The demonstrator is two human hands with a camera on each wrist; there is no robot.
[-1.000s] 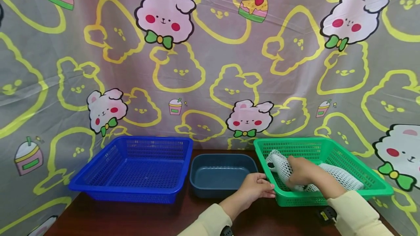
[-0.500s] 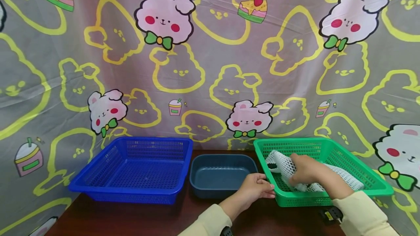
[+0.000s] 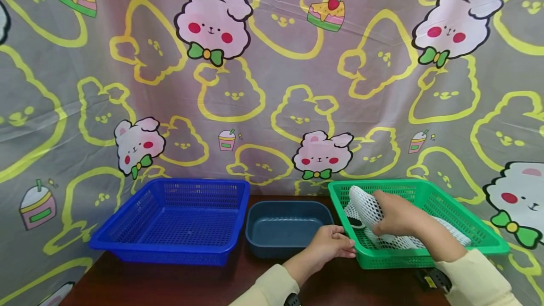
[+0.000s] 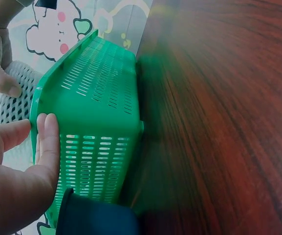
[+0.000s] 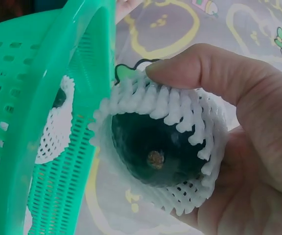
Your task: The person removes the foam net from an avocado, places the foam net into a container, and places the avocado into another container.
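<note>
My right hand [image 3: 397, 214] grips a dark green fruit [image 5: 153, 147] in a white foam net [image 3: 364, 204], tilted up inside the green basket [image 3: 429, 259]. The right wrist view shows the fruit's brown stem scar at the net's open end, with my thumb pressing the net. Beneath and beside it lie other white netted fruits [image 3: 452, 230], partly hidden by my hand and arm. One netted fruit [image 5: 55, 129] shows through the basket side. My left hand [image 3: 327, 244] pinches the basket's near left corner, thumb on the inner side of the rim and fingers against the outer wall.
A dark blue-grey tub [image 3: 289, 249] stands just left of the green basket. Further left is a blue basket [image 3: 170, 249] with nothing in it. Everything stands on a dark reddish wooden table [image 3: 170, 282], with a patterned curtain [image 3: 272, 74] behind.
My right hand has raised the netted fruit slightly and tipped its far end up, uncovering more of the one beneath. My left hand stays on the basket rim.
</note>
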